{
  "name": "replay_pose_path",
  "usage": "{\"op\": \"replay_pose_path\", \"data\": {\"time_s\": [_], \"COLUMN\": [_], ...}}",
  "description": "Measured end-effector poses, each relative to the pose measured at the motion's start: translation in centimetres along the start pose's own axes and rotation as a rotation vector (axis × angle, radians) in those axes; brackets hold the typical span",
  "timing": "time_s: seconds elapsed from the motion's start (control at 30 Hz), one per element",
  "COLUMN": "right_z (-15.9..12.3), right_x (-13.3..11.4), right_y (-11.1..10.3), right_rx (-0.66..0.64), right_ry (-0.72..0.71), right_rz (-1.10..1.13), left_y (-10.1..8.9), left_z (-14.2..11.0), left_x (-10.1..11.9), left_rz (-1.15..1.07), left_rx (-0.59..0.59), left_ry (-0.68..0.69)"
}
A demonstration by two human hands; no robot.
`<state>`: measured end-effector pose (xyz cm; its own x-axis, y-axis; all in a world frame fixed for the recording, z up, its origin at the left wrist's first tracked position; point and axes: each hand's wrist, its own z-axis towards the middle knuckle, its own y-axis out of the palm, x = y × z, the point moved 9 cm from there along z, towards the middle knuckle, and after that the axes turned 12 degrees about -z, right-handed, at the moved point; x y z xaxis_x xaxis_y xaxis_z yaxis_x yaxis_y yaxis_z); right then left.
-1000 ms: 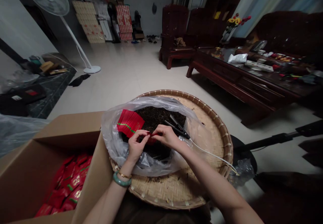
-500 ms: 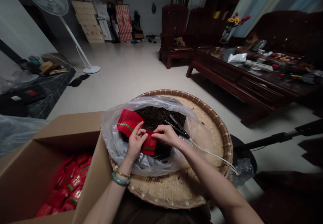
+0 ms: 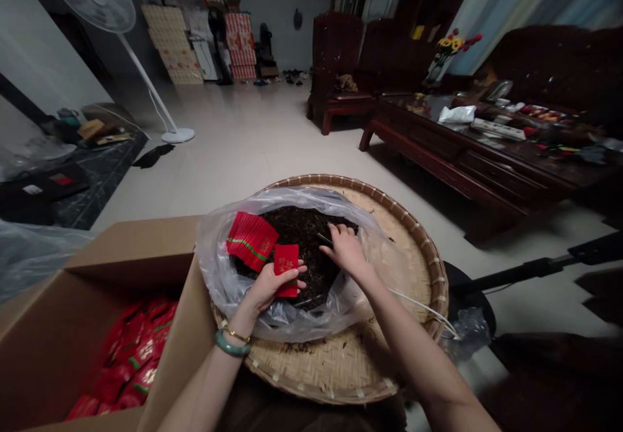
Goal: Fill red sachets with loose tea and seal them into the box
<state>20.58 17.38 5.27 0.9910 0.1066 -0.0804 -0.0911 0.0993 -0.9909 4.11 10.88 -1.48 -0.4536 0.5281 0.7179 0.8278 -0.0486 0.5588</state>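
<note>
My L hand (image 3: 267,285) closed on flat red gold-printed pkt (image 3: 286,258)

Far L: brown cardboard box (image 3: 185,315), glossy red pkts (image 3: 139,351) inside. Then fanned green-striped red pkts (image 3: 250,240) in clear plastic bag (image 3: 214,289). My pkt's over dark dried leaves (image 3: 309,224), thumb on front. R hand (image 3: 346,250) over slim dark tool (image 3: 324,239); can't tell if gripped. Round woven bamboo tray (image 3: 335,364) underneath, out to R.

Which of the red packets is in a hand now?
The single packet in the left hand; the others lie in a fanned stack in the plastic bag and a heap in the cardboard box.
</note>
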Motion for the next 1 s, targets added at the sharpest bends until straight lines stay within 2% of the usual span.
{"op": "replay_pose_path", "data": {"time_s": [0.13, 0.37, 0.53, 0.63, 0.77, 0.9, 1.0], "right_z": [-0.3, 0.4, 0.8, 0.6, 0.2, 0.1, 0.3], "right_x": [1.6, 2.9, 2.5, 1.7, 1.8, 2.1, 2.7], "right_y": [2.1, 2.6, 3.0, 3.0, 2.1, 2.8, 3.3], "right_rx": [-0.148, -0.174, -0.222, -0.185, -0.099, -0.177, -0.200], "right_ry": [0.067, 0.044, -0.096, -0.074, 0.058, 0.052, 0.050], "right_rz": [-0.177, -0.084, 0.142, 0.097, -0.030, -0.100, -0.053], "left_y": [0.0, -0.1, 0.0, 0.0, 0.0, 0.2, 0.3], "left_z": [-0.1, -0.1, -0.1, -0.1, -0.1, -0.1, -0.1], "left_x": [0.1, 0.3, 0.3, 0.4, 0.4, 0.3, 0.1], "left_rz": [0.009, 0.038, 0.058, 0.068, 0.082, 0.107, 0.113], "left_rx": [0.007, 0.010, 0.007, 0.007, 0.003, -0.021, -0.022], "left_ry": [0.021, 0.050, 0.058, 0.062, 0.067, 0.063, 0.049]}}
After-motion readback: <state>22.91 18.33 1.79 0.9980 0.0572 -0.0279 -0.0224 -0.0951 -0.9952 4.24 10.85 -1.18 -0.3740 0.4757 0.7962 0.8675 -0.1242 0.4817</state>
